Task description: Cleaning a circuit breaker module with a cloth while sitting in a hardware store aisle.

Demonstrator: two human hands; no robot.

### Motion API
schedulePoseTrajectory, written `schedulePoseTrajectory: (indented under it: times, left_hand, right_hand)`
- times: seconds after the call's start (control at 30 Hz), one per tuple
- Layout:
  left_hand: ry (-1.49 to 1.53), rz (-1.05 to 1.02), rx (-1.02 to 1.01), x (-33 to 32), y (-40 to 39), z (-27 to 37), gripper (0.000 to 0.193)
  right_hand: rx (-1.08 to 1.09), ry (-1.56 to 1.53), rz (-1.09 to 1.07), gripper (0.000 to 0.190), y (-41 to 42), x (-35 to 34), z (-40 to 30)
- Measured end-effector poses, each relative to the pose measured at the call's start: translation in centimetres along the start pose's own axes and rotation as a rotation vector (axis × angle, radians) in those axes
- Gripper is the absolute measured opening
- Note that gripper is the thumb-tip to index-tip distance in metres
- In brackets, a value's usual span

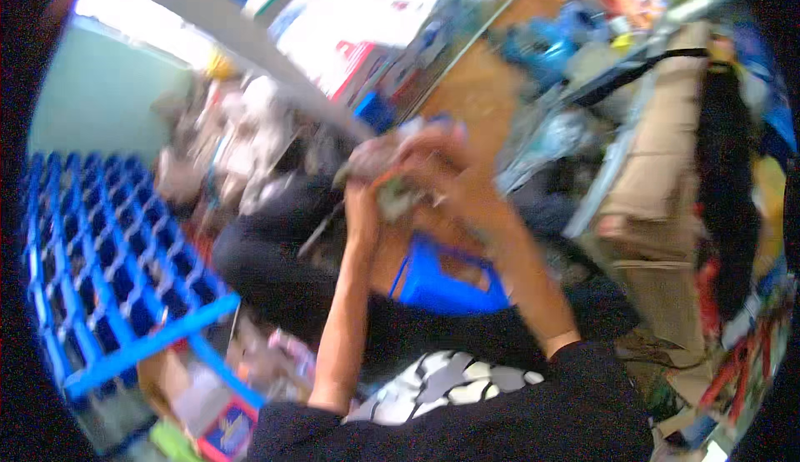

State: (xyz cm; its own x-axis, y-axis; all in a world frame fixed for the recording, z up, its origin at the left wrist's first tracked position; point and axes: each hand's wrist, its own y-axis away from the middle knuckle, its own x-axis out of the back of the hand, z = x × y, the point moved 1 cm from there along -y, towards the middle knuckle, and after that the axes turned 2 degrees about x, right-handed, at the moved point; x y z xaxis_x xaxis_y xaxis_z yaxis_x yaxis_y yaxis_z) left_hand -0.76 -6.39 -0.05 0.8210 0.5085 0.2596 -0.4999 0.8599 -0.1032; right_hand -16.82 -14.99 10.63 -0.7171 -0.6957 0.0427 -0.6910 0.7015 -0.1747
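Note:
My left hand [373, 161] and my right hand [434, 152] meet in front of me, both blurred by motion. Their fingers curl around a small greenish-white item [397, 199] with an orange edge; what it is cannot be made out. The fingertips are not distinct. Below the hands, between my forearms, is a blue plastic stool [431, 284] or a similar blue plastic piece. My dark-clothed knee [269, 243] is to the left of the hands.
A blue lattice rack [125, 262] stands at the left. A grey post [250, 37] slants in beside printed boxes [369, 68]. Plastic bags [544, 43] lie along the right of the orange-brown floor [481, 93], near folded cardboard [656, 168]. Pale bundles [250, 131] are heaped at left.

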Motion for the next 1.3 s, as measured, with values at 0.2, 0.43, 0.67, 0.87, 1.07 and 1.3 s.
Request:
schedulePoseTrajectory:
  times: [0.2, 0.43, 0.67, 0.87, 1.07, 1.3]
  left_hand:
    - [0.762, -0.081, 0.342, -0.8, 4.5, -3.8, 0.034]
    - [0.846, -0.290, 0.437, -1.8, 4.0, 2.8, 0.056]
    - [0.905, -0.341, 0.561, 0.6, 4.5, 4.8, 0.045]
    - [1.205, -0.219, 0.433, 2.0, 4.4, 7.2, 0.051]
    - [1.312, -0.198, 0.469, 1.9, 3.8, 6.3, 0.054]
    - [1.154, -0.305, 0.522, -0.4, 4.1, 6.8, 0.054]
  right_hand:
    - [0.348, 0.254, -0.135, 0.021, -0.1, -1.1, -0.3]
    - [0.120, 0.581, -0.020, 0.034, 1.2, 2.7, 0.1]
    - [-0.052, 0.449, 0.260, 0.037, -0.1, 3.9, 1.8]
    - [-0.228, 0.014, 0.312, 0.045, 0.4, 4.3, 8.2]
    - [-0.108, 0.222, 0.243, 0.038, 1.2, 3.4, 12.8]
    - [0.002, -0.014, -0.400, 0.032, 1.9, 0.3, 10.9]
